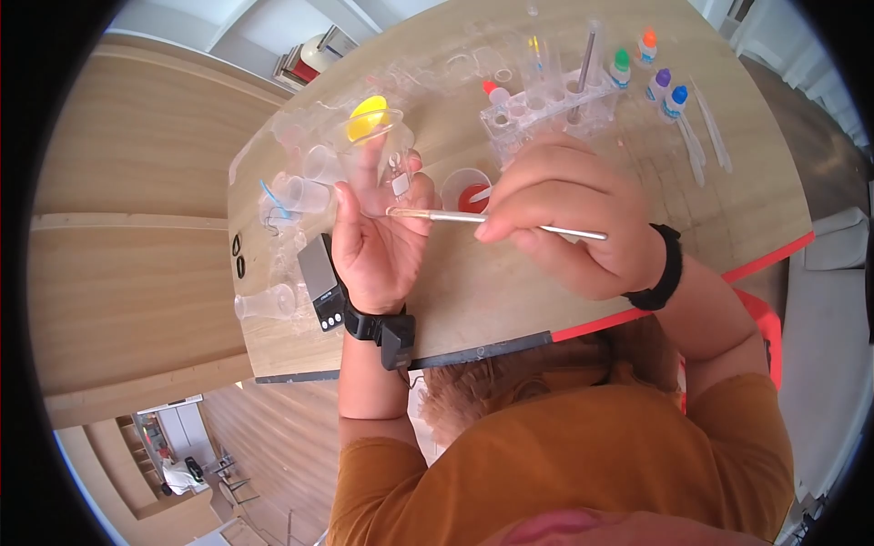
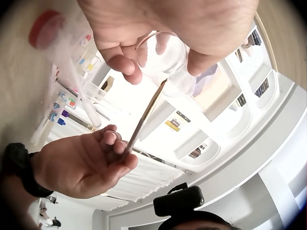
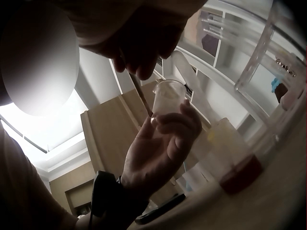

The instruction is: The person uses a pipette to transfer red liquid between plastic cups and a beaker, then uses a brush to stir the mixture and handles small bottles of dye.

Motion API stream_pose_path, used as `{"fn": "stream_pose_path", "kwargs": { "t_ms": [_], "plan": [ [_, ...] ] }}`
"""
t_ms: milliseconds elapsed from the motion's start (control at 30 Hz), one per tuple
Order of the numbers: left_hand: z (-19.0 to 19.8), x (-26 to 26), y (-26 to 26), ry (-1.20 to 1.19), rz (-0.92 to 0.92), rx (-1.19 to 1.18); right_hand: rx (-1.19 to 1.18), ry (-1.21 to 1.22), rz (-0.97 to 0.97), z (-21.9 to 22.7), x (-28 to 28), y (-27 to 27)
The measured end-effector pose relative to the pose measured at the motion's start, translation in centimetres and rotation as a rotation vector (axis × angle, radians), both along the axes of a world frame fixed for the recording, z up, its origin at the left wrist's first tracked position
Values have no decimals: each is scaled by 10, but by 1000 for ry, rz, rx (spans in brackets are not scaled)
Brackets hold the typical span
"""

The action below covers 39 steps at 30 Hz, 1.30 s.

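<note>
My left hand (image 1: pixel 387 250) holds a small clear beaker (image 3: pixel 169 98) above the table, fingers round its side and palm turned up in the head view. Between thumb and fingertips my right hand (image 1: pixel 574 214) pinches a thin paintbrush (image 1: pixel 455 217) by its pale handle. The brown bristle tip (image 2: pixel 164 82) meets the beaker near its lower end in the head view. Behind the hands stands a clear cup (image 1: pixel 453 185) with red liquid and a white stick in it. A yellow round piece (image 1: pixel 368 118) shows just past the beaker's rim.
A clear rack (image 1: pixel 551 114) with test tubes stands ahead of the right hand. Several dropper bottles (image 1: pixel 663 84) and white plastic sticks (image 1: pixel 710 127) lie to the right. Left are clear cups (image 1: pixel 302 194), a black scale (image 1: pixel 319 268) and a clear flask (image 1: pixel 266 303).
</note>
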State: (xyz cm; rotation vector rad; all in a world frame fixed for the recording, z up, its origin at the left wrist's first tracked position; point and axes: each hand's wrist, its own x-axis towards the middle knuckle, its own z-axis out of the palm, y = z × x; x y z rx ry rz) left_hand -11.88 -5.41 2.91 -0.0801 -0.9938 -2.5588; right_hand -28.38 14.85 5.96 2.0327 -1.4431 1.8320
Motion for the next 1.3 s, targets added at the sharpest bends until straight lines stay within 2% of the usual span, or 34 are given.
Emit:
{"fn": "stream_pose_path", "kwargs": {
  "t_ms": [67, 200, 233, 300, 433, 500, 567, 633, 667, 733, 833, 900, 967, 1100, 1167, 1300],
  "plan": [
    [-1, 1, 2, -51, 62, -35, -17, -43, -23, 1, -1, 0],
    [-4, -1, 2, 9, 41, -52, -45, -143, -47, 1, -3, 0],
    [-4, -1, 3, -14, 98, -36, -46, -144, -46, 0, -3, -1],
    [-4, -2, 3, -37, 154, -21, -1, -27, 51, -4, -1, -4],
    [-4, -3, -3, -13, 193, -69, -58, -33, 110, 3, -8, 4],
    [-4, -3, -3, -6, 195, -63, -132, -231, 120, 4, -14, 10],
    [-7, -4, -3, 20, 173, -35, -162, -249, 68, 3, -12, 10],
    [-7, -4, -3, 10, 175, -53, -209, -369, 10, 3, -5, 8],
    [-7, -4, -3, -1, 181, -70, -210, -368, 8, 3, -7, 9],
    [-6, -4, -2, -26, 195, -107, -149, -126, -124, 3, -10, 9],
    [-10, -3, -7, -19, 162, -149, -180, -80, -198, 2, -7, 3],
    [-12, -2, -8, 15, 114, -153, -163, -119, -200, 3, -4, 3],
    [-12, -1, -5, -13, 164, -138, -145, -157, -202, 3, -4, 3],
    [-12, -1, -5, 6, 150, -154, -124, -103, -208, 0, -5, -2],
    [-7, -3, 0, -42, 224, -176, -126, -63, -213, 0, -5, -3],
    [-10, -1, 0, -44, 224, -206, -99, -62, -222, 1, -5, -3]
  ]
}}
